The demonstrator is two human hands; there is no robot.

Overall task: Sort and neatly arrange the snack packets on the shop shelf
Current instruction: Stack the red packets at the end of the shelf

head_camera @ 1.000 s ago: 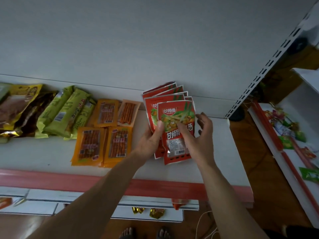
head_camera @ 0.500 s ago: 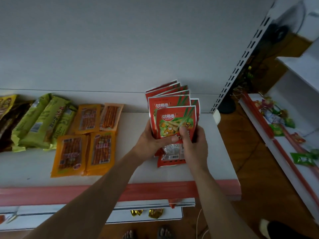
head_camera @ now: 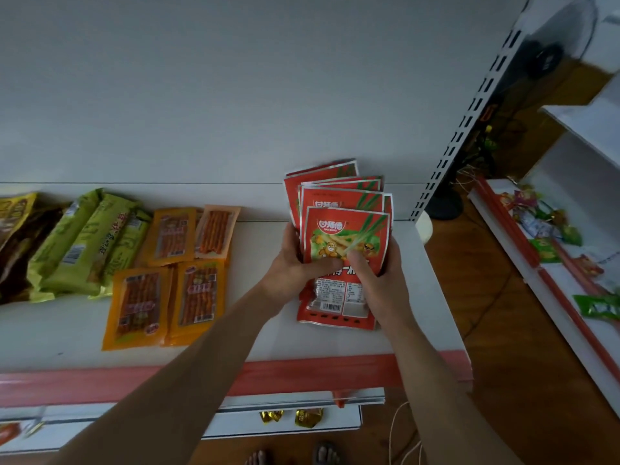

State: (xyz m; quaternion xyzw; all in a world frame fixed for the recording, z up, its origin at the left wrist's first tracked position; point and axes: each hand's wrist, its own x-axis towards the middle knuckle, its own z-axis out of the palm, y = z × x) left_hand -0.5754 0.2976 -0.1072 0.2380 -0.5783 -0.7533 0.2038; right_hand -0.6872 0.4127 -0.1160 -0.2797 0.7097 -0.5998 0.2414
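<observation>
I count five red packets (head_camera: 345,229) in the fanned stack, though more may hide behind them. I see four orange packets (head_camera: 139,303), three green packets (head_camera: 84,243) and two gold-wrapped sweets (head_camera: 307,417). I cannot count the overlapping brown packets (head_camera: 20,250) at the left edge.

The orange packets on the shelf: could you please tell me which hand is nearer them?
Left. The left hand grips the left edge of the red packets, just right of the orange packets; the right hand grips the stack's right edge, farther off.
</observation>
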